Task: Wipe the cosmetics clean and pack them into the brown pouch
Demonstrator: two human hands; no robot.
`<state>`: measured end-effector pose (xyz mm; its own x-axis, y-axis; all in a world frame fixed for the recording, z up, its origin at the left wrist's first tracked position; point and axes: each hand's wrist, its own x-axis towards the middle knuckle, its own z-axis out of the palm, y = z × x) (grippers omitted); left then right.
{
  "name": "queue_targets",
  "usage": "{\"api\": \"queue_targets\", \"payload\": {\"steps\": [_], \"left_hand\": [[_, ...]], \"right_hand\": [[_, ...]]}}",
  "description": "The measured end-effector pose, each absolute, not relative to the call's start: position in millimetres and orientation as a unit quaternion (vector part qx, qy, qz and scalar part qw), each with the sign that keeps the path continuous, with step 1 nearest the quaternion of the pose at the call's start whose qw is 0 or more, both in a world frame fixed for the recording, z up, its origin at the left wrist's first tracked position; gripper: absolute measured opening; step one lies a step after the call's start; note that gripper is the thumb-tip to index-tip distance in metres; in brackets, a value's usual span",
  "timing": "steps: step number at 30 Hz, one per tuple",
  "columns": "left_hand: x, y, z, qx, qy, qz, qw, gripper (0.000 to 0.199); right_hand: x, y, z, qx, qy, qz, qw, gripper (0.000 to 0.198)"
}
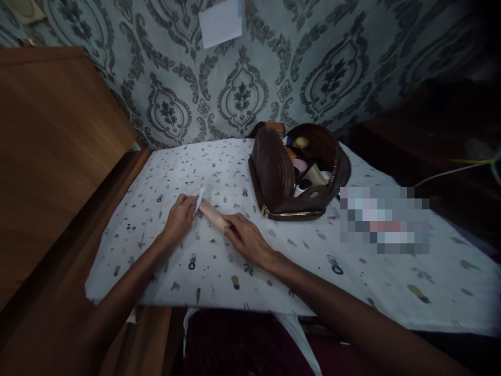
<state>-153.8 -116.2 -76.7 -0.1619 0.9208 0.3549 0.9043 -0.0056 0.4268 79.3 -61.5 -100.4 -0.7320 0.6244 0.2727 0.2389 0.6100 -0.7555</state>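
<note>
Now gripping a beige tube by its near end in the right hand, pinching crumpled white material at its far end in the left hand, over the printed tablecloth.

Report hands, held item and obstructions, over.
Left hand pinching soft white material at pale-peach cylindrical tube's far end. Right hand gripping near end. Open brown leather-look bag beyond, rightward; nothing blocking hands.
</note>
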Motion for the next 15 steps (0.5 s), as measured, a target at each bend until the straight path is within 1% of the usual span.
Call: {"api": "queue_targets", "payload": {"steps": [4,7,12,15], "left_hand": [[-144,-115,-77,0.654,0.693,0.302,0.023,0.031],[-123,-123,-81,0.671,0.670,0.316,0.039,0.031],[-86,-144,-85,0.712,0.622,0.314,0.087,0.034],[-78,-145,-86,0.725,0.607,0.316,0.078,0.036]], "right_hand": [[77,-63,-100,-0.260,-0.864,0.357,0.242,0.035],[75,-63,-102,-0.283,-0.864,0.338,0.241,0.034],[73,-61,-102,-0.304,-0.848,0.341,0.269,0.021],[73,-56,-100,-0.321,-0.818,0.376,0.294,0.014]]}}
